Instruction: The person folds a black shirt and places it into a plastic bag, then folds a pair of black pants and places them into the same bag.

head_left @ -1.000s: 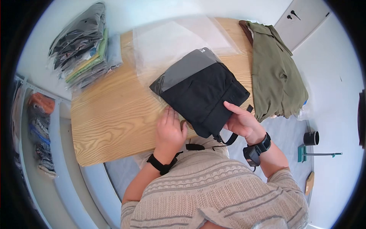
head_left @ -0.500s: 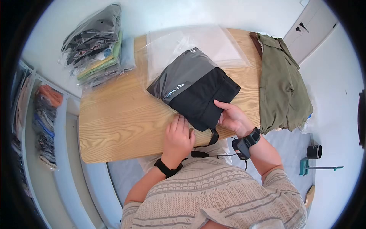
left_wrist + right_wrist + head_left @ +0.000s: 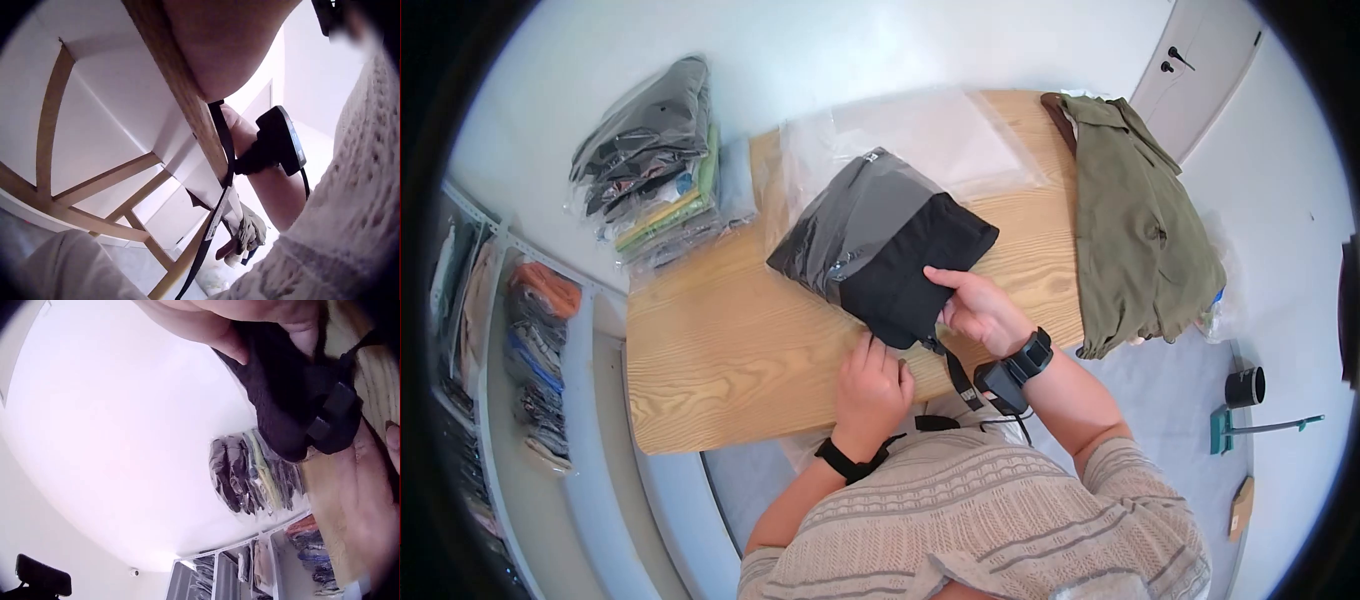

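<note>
A folded black garment [image 3: 900, 285] is partly inside a clear plastic bag [image 3: 840, 222], which covers its far left part. My right hand [image 3: 983, 310] grips the bare near edge, thumb on top and fingers underneath. A black strap [image 3: 962, 382] with a buckle [image 3: 340, 398] hangs from that edge, and the left wrist view shows the strap [image 3: 215, 219] dropping past the table edge. At the garment's near left corner lies my left hand [image 3: 873, 390], fingers fairly straight and fingertips right at the cloth, partly hidden by it.
On the wooden table [image 3: 710, 370], clear plastic bags [image 3: 960, 140] lie flat at the back. Bagged clothes [image 3: 655, 165] are stacked at the far left, and an olive garment [image 3: 1135, 230] drapes over the right end. Shelves [image 3: 550, 350] with clothes stand left. A green dustpan [image 3: 1222, 430] is right.
The garment and its bag have shifted left and nearer to my left hand, with my right hand holding on. The strap now hangs more freely. The head view has also shifted.
</note>
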`<state>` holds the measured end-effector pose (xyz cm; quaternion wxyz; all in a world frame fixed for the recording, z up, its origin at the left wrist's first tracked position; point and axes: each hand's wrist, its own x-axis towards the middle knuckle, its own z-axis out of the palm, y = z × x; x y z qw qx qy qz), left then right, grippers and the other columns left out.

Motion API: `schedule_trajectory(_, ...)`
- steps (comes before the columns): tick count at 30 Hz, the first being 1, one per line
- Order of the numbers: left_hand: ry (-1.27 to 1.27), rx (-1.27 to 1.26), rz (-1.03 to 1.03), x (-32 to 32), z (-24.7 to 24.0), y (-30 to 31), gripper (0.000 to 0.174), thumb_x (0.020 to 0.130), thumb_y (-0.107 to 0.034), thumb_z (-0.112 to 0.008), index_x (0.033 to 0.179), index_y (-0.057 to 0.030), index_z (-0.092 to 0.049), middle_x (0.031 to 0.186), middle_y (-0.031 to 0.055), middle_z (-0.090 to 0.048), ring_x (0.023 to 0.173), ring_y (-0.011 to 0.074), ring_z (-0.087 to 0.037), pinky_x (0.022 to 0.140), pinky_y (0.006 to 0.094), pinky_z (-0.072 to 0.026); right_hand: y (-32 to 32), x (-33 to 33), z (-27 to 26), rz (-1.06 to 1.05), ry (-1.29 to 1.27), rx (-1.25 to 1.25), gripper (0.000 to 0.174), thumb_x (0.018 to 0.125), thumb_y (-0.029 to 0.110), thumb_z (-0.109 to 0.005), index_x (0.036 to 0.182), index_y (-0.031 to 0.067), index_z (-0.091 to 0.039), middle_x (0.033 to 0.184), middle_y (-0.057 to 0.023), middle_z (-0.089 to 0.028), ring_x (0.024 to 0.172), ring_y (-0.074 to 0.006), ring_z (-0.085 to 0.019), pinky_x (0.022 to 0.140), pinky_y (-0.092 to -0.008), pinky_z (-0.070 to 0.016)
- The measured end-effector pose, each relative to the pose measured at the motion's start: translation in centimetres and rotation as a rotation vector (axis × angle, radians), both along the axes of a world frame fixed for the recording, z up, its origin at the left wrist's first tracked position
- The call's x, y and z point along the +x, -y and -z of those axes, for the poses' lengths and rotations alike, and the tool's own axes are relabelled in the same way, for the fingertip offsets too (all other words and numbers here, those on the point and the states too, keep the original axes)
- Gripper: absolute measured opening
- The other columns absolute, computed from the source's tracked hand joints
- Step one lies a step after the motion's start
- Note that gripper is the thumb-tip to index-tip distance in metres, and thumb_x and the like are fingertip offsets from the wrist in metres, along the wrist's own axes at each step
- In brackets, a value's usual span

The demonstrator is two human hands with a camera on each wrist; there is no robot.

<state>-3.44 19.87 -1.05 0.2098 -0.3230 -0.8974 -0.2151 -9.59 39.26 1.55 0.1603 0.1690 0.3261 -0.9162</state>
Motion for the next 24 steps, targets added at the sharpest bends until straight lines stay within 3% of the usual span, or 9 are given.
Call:
schedule_trajectory(6, -0.017, 0.065, 0.019, -0.1, -0.1, 0.0, 0.03, 0.074, -0.009, -0.062, 0.099, 0.0075, -0.062, 0.106, 0.0213, -0.062, 0.105, 0.0354, -0.057, 0.086, 0.0451, -0.045, -0.8, 2.0, -0.1, 0.105, -0.029, 0.095, 0.037, 0.094, 0.009, -0.054, 0.128, -0.0014, -0.045, 0.124, -0.0165, -0.056, 0.112, -0.0281, -0.059, 0.096, -0.0411, -0.05)
schedule_trajectory(9, 0.0, 0.047, 0.014, 0.1, -0.3, 0.0, 0.031, 0.074, -0.009, -0.061, 0.101, 0.0062, -0.061, 0.109, 0.0189, -0.062, 0.108, 0.0323, -0.056, 0.09, 0.0441, -0.0427, 1.0, 5.6, -1.4, 0.446, -0.064, 0.152, 0.037, 0.094, 0.007, -0.054, 0.129, 0.0009, -0.044, 0.124, -0.0142, -0.056, 0.111, -0.0267, -0.059, 0.094, -0.0417, -0.0515)
schedule_trajectory(12, -0.025, 0.037, 0.017, 0.2, -0.7, -0.2, 0.031, 0.074, -0.01, -0.061, 0.101, 0.0058, -0.062, 0.11, 0.0184, -0.061, 0.11, 0.0321, -0.054, 0.095, 0.0449, -0.0391, -0.2, 7.0, 0.5, 0.289, -0.129, 0.128, 0.037, 0.094, 0.008, -0.055, 0.129, 0.0008, -0.045, 0.125, -0.0131, -0.056, 0.111, -0.0252, -0.059, 0.093, -0.0391, -0.0518)
schedule_trajectory(16, -0.051, -0.015, 0.07, -0.4, -0.4, -0.8, 0.03, 0.074, -0.012, -0.062, 0.098, 0.0064, -0.063, 0.11, 0.0207, -0.06, 0.112, 0.036, -0.052, 0.098, 0.0473, -0.0347, -1.2, 7.0, 0.3, 0.229, -0.061, 0.053, 0.031, 0.094, 0.008, -0.056, 0.123, -0.0013, -0.049, 0.121, -0.0128, -0.059, 0.108, -0.0242, -0.06, 0.092, -0.0387, -0.0524)
schedule_trajectory(24, 0.024, -0.014, 0.064, -0.2, -1.2, -1.1, 0.029, 0.073, -0.017, -0.066, 0.091, 0.0048, -0.064, 0.103, 0.0211, -0.061, 0.108, 0.037, -0.052, 0.091, 0.0461, -0.0371, 0.2, 4.7, -0.3, 0.137, 0.02, -0.155, 0.033, 0.095, 0.01, -0.055, 0.125, -0.0031, -0.048, 0.125, -0.0163, -0.055, 0.115, -0.0249, -0.056, 0.101, -0.0378, -0.0468)
